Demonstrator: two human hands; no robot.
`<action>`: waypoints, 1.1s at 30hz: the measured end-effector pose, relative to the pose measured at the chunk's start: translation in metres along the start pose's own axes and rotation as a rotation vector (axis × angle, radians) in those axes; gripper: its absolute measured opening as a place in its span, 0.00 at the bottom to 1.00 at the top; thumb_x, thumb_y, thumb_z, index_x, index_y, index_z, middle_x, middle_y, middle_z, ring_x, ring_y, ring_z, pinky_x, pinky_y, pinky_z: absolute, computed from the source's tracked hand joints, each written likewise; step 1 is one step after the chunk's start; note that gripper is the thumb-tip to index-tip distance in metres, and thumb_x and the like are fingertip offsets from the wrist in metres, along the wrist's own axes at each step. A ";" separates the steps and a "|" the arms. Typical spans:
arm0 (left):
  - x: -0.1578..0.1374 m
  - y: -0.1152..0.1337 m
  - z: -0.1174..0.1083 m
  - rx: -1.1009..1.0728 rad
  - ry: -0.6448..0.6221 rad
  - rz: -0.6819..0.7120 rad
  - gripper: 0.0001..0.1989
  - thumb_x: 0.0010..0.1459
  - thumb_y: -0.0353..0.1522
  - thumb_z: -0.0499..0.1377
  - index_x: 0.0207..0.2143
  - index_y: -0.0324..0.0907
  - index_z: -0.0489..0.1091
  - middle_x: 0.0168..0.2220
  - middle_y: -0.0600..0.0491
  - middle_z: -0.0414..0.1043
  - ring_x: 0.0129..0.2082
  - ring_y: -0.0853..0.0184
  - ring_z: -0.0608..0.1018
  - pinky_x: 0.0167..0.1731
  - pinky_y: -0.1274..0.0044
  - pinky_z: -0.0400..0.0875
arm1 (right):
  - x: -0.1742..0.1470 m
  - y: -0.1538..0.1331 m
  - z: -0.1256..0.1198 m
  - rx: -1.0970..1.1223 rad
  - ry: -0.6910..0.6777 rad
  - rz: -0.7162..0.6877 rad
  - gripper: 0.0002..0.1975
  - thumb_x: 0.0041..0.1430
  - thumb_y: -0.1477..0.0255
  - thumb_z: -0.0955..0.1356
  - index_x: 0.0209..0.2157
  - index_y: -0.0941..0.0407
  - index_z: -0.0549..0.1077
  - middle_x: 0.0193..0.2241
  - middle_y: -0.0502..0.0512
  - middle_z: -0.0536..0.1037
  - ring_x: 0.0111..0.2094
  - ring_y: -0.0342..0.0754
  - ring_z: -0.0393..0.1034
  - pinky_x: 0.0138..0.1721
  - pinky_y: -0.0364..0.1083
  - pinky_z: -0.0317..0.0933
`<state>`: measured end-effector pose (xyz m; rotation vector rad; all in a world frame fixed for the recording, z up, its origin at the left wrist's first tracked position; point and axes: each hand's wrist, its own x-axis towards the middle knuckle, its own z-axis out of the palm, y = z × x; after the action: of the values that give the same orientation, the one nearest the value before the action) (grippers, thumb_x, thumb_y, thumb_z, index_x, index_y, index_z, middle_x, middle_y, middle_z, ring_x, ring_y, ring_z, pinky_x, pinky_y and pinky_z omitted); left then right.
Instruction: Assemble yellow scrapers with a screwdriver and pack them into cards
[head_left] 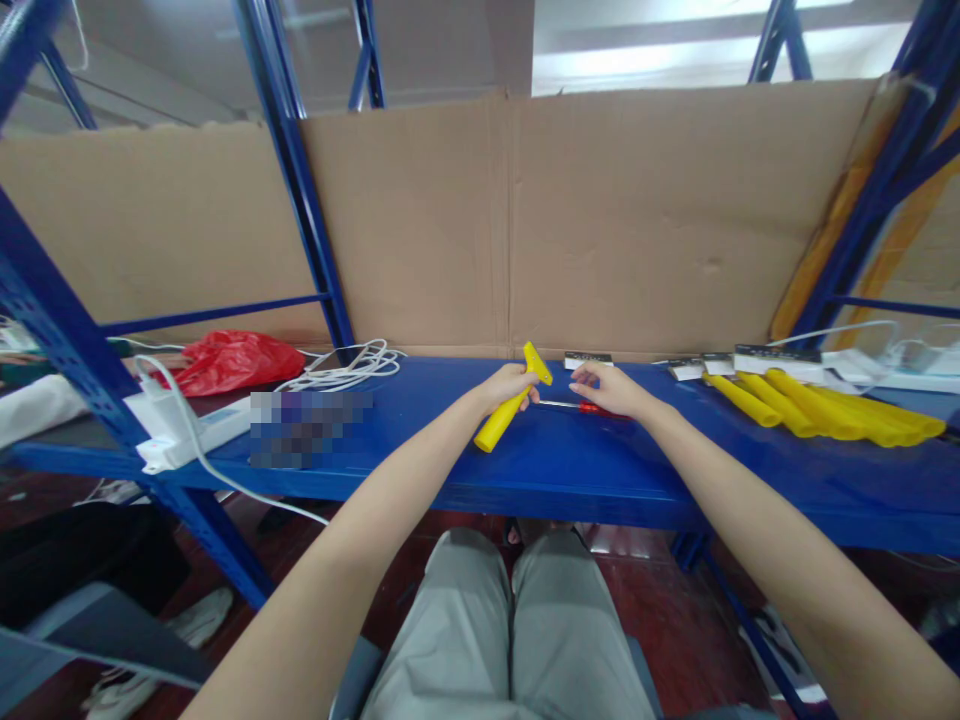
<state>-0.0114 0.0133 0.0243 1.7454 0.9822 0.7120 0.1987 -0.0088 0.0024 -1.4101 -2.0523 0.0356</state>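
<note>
My left hand (507, 385) is closed around a yellow T-shaped tool (501, 420), which tilts with its wide head up and to the right. The thick round end of its handle points down toward the table's front edge. To the right, my right hand (600, 388) is half curled with the fingers apart, and I see nothing between them. Below that hand a screwdriver (589, 407) with a red handle lies on the blue table, its metal shaft pointing left toward the yellow tool. The hand partly covers the handle; whether they touch is unclear.
A small black-and-white box (588, 360) stands behind my right hand. Several yellow handles (817, 405) lie at the right beside more small boxes (776, 362). On the left are a red plastic bag (244, 362), coiled white cable (341, 370) and a power strip (199, 435). Cardboard (420, 230) walls the back.
</note>
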 end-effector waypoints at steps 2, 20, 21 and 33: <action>0.004 0.005 0.009 -0.001 -0.009 -0.003 0.06 0.59 0.24 0.50 0.34 0.35 0.67 0.18 0.56 0.68 0.11 0.75 0.65 0.16 0.81 0.60 | 0.001 0.001 0.002 0.004 0.021 -0.012 0.07 0.57 0.70 0.66 0.37 0.56 0.72 0.36 0.58 0.79 0.36 0.49 0.73 0.41 0.48 0.66; 0.023 0.015 0.047 -0.059 -0.067 0.034 0.07 0.59 0.22 0.51 0.39 0.35 0.66 0.15 0.59 0.65 0.11 0.76 0.64 0.14 0.84 0.59 | 0.003 0.009 -0.002 -0.138 0.085 0.054 0.05 0.55 0.76 0.63 0.30 0.56 0.70 0.32 0.55 0.78 0.32 0.47 0.71 0.37 0.44 0.62; 0.024 0.015 0.047 -0.060 -0.068 0.041 0.07 0.59 0.22 0.51 0.39 0.35 0.66 0.15 0.59 0.65 0.10 0.77 0.64 0.14 0.84 0.59 | 0.004 0.010 -0.001 -0.133 0.089 0.052 0.05 0.54 0.76 0.63 0.30 0.56 0.70 0.31 0.55 0.78 0.31 0.47 0.71 0.37 0.44 0.62; 0.028 0.014 0.039 0.030 0.002 0.042 0.05 0.58 0.23 0.53 0.36 0.36 0.67 0.17 0.58 0.66 0.11 0.76 0.64 0.16 0.82 0.59 | 0.007 0.014 0.002 -0.100 0.118 0.029 0.05 0.55 0.77 0.61 0.28 0.56 0.67 0.28 0.56 0.76 0.28 0.46 0.68 0.33 0.43 0.61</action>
<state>0.0385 0.0162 0.0242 1.7964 0.9644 0.7298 0.2072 0.0036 -0.0008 -1.4665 -1.9598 -0.1367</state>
